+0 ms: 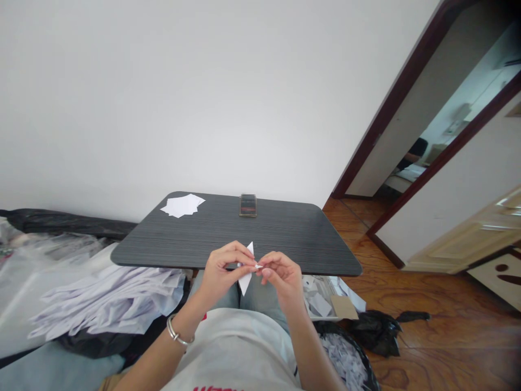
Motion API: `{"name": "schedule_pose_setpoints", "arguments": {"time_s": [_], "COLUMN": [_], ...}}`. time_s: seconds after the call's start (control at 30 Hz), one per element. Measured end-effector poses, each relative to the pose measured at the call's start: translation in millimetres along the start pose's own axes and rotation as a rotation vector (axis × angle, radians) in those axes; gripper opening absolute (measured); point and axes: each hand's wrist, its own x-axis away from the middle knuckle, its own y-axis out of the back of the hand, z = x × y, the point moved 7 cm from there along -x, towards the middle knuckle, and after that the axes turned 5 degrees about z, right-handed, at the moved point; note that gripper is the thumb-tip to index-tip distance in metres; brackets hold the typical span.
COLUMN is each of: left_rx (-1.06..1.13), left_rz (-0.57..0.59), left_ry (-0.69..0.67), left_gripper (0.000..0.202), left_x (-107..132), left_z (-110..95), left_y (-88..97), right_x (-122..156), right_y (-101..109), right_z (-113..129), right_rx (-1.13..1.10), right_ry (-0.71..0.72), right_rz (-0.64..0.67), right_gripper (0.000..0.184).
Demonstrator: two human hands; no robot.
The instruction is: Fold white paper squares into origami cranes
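Observation:
A small piece of folded white paper (246,283) is held over my lap, at the table's near edge. My left hand (228,264) pinches it between thumb and fingers, with one pointed end sticking up and another hanging below. From the other side my right hand (280,272) closes thumb and fingertips on a small white tip of the same paper. Both hands meet at this tip, and the fingers partly hide the folds. A silver bangle circles my left wrist. On the dark table (195,239), a stack of white paper pieces (182,206) lies at the back left.
A small dark clear-edged stand (248,205) sits at the table's back edge. Piled white sheets (118,298) lie at left. To the right are a box of papers (319,301), a black bag of paper scraps (345,361) and another black bag (376,328). A person shows beyond the doorway.

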Motion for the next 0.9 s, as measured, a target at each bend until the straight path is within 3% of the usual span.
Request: {"name": "schedule_pose_setpoints", "arguments": {"time_s": [0.2,0.37,0.47,0.73,0.8,0.9], "left_rx": [-0.159,-0.227,-0.214,-0.130,-0.125,-0.153], "left_rz": [0.033,0.084,0.084,0.045,0.042,0.036], "left_ry": [-0.116,-0.159,-0.150,-0.098,-0.101,-0.116], "left_gripper": [0.008,0.009,0.008,0.006,0.007,0.009], "left_x": [-1.6,0.3,0.4,-2.9,-3.1,-2.5], "left_z": [-12.9,-11.9,-9.7,-12.3,-13.3,-13.7], "left_y": [-2.1,-5.5,-4.7,-2.7,-2.8,-2.2], "right_x": [-1.5,-0.7,-1.0,1.1,0.5,-1.4], "right_y": [-0.8,0.8,0.6,-0.8,-0.1,0.4], "right_z": [-4.4,-11.7,-10.7,19.5,18.1,2.0], "right_rx": [-0.042,-0.077,-0.065,0.255,0.231,0.039], "right_ry": [-0.137,-0.251,-0.214,0.118,0.098,-0.102], "right_rz": [0.043,0.068,0.069,0.021,0.028,0.054], "right_gripper": [0.014,0.013,0.010,0.006,0.006,0.008]}}
